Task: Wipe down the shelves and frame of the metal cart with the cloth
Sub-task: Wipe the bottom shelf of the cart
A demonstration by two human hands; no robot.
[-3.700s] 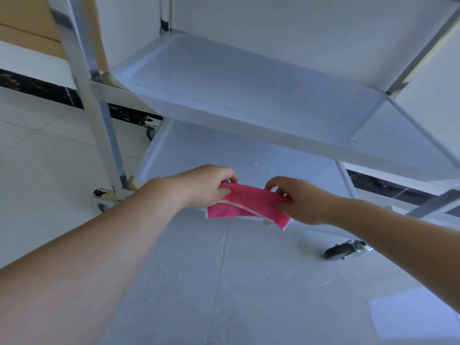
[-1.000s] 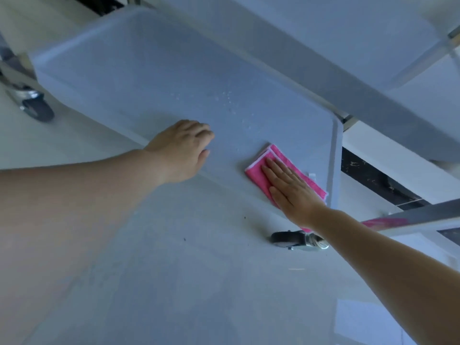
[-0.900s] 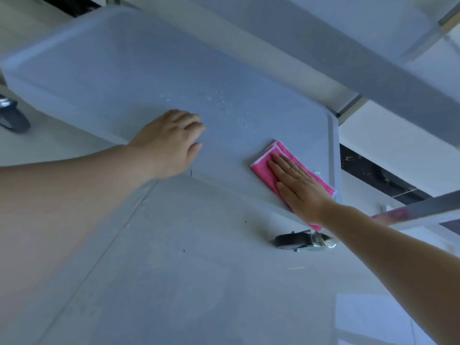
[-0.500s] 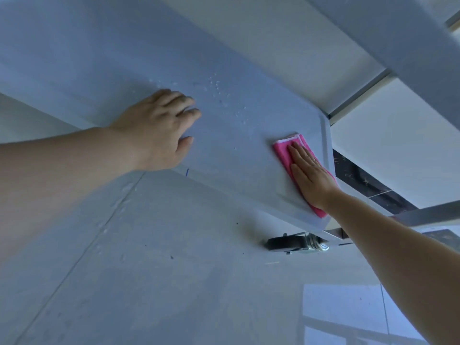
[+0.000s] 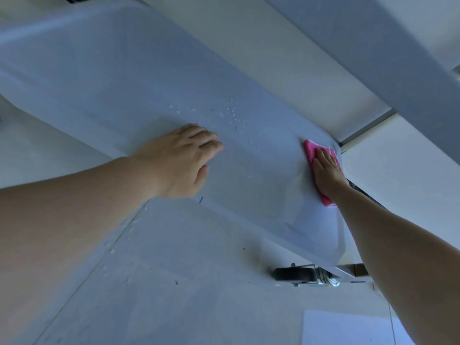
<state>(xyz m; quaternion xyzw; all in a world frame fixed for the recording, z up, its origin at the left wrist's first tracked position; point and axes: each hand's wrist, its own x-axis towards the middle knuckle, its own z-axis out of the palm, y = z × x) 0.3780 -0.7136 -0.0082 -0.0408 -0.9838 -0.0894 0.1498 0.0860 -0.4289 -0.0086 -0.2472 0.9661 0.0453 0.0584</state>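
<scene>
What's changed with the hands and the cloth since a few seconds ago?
Both hands let go of their pinch on the cloth. The right hand now presses it flat on the bottom shelf and has slid it toward the far right corner. The left hand moved onto the shelf. The water drops remain unwiped.

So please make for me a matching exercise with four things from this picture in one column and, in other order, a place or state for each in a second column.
Column 1:
1. cloth
2. left hand
3. water droplets
4. caster wheel

Column 2:
a. on the floor, below the shelf corner
b. resting bare on the bottom shelf, holding nothing
c. pink, pressed flat under the right hand
d. scattered on the shelf beyond the fingers

Pairs: 1-c, 2-b, 3-d, 4-a
</scene>
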